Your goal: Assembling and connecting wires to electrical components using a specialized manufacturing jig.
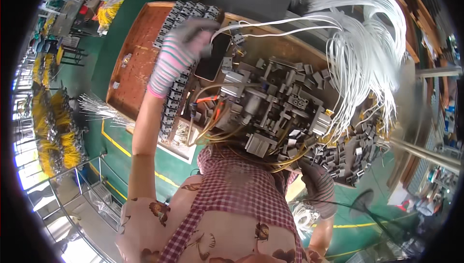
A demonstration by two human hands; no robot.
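Thin white wires pinched at their near-left ends, far side of the scene, running right in a long arc to a hanging white wire bundle. Left hand in a pink-striped knit glove closed on those wire ends, over a row of small grey plastic connectors lining the wooden counter. Long axis of the wires roughly left to right, away from the left hand. Just right of it, a dark flat phone and a grey metal pneumatic fixture. Right hand, gloved too, near right, below a heap of loose grey connector housings; grip impossible to tell. Left hand clearly nearer the wires.
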